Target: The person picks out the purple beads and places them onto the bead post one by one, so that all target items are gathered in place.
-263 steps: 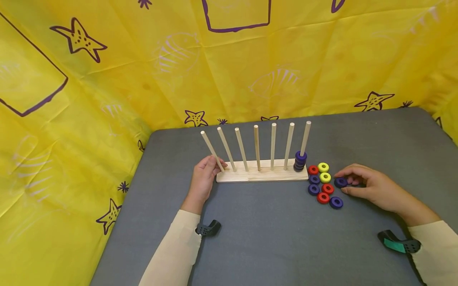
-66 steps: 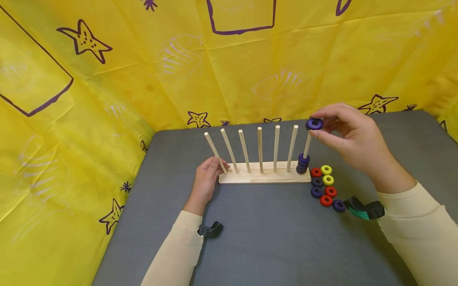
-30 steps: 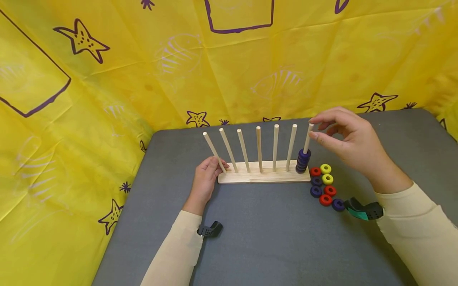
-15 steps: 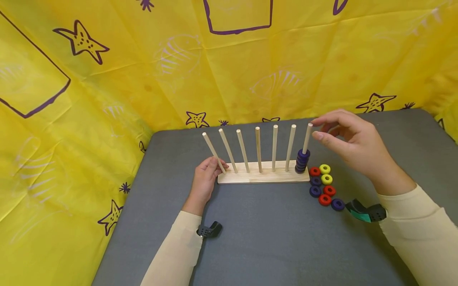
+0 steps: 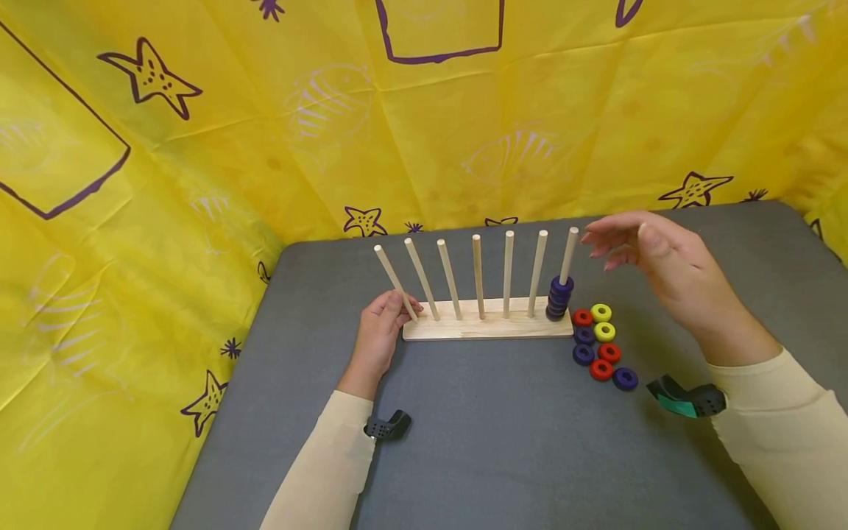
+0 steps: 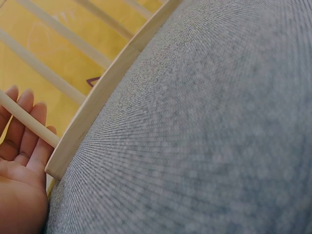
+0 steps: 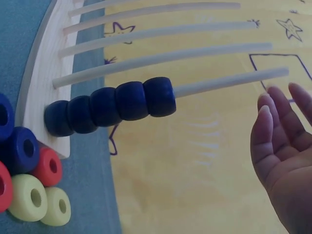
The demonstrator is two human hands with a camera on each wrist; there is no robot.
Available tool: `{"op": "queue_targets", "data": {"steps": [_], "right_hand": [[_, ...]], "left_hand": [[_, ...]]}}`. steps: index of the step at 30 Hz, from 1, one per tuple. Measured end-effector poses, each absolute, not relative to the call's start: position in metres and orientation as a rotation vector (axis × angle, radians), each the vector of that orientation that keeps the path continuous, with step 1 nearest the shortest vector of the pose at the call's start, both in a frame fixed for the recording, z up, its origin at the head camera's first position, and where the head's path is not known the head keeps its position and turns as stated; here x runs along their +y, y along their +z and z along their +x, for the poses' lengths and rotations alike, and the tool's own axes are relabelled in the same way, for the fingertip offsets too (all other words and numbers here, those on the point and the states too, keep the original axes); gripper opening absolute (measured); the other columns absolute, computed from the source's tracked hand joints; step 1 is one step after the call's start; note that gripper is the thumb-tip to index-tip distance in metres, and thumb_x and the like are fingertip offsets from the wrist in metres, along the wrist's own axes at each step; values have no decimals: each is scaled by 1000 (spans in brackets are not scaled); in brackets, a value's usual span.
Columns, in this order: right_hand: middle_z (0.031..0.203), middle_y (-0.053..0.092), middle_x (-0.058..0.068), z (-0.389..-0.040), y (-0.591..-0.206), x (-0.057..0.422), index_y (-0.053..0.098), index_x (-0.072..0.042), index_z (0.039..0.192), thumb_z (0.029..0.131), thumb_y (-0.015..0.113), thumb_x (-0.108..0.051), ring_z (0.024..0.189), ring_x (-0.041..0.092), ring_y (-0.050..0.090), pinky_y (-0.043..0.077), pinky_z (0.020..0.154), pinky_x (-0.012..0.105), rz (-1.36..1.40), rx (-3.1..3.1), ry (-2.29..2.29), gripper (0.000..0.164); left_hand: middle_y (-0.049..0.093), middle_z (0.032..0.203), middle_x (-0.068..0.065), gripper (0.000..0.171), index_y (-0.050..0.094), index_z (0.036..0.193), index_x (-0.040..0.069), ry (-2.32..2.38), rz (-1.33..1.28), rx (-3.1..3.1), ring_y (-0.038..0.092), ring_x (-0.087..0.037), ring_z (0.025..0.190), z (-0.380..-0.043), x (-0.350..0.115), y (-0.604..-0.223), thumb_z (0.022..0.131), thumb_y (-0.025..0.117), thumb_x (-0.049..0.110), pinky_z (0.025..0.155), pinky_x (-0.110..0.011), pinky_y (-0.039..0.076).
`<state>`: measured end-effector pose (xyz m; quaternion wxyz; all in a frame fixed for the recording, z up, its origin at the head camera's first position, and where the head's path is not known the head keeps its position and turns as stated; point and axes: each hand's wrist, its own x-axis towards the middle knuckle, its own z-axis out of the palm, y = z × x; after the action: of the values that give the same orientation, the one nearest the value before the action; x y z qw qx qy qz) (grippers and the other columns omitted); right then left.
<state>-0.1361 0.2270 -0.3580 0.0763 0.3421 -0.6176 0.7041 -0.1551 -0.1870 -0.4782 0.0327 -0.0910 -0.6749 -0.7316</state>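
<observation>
The wooden peg stand (image 5: 450, 327) has a row of upright pegs on a flat base. My left hand (image 5: 380, 331) holds its left end, thumb and fingers about the foot of the leftmost peg (image 5: 395, 281); in the left wrist view, fingers (image 6: 27, 129) lie behind that peg. A stack of several dark blue rings (image 5: 559, 298) sits on the rightmost peg (image 5: 569, 254), whose upper part is bare. My right hand (image 5: 669, 272) is raised just right of that peg's top, fingers loosely bent, holding nothing.
Loose rings lie on the grey table (image 5: 503, 434) by the stand's right end: red rings (image 5: 601, 369), yellow rings (image 5: 604, 332) and blue rings (image 5: 626, 379). A yellow patterned cloth (image 5: 424, 132) hangs behind and left of the table.
The right hand picked up a blue ring from the table, brought it over the rightmost peg and let it drop onto the stack. It has now drawn slightly right and turned. Left hand stays put.
</observation>
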Motion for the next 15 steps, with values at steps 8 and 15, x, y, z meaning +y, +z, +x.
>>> {"op": "queue_targets", "data": {"steps": [8, 15], "right_hand": [[139, 64, 23, -139, -368, 233, 54, 17, 144, 122, 28, -24, 126, 30, 61, 51, 98, 31, 1198, -1722, 2215, 53], [138, 64, 23, -138, -378, 240, 54, 17, 145, 122, 32, -27, 126, 30, 61, 51, 98, 32, 1218, -1703, 2263, 54]], "left_hand": [[71, 104, -13, 48, 63, 111, -20, -2253, -278, -2079, 68, -33, 106, -155, -187, -478, 118, 53, 27, 95, -37, 56], [70, 105, -17, 45, 63, 111, -19, -2255, -281, -2083, 68, -34, 108, -155, -188, -478, 118, 52, 24, 96, -38, 56]]}}
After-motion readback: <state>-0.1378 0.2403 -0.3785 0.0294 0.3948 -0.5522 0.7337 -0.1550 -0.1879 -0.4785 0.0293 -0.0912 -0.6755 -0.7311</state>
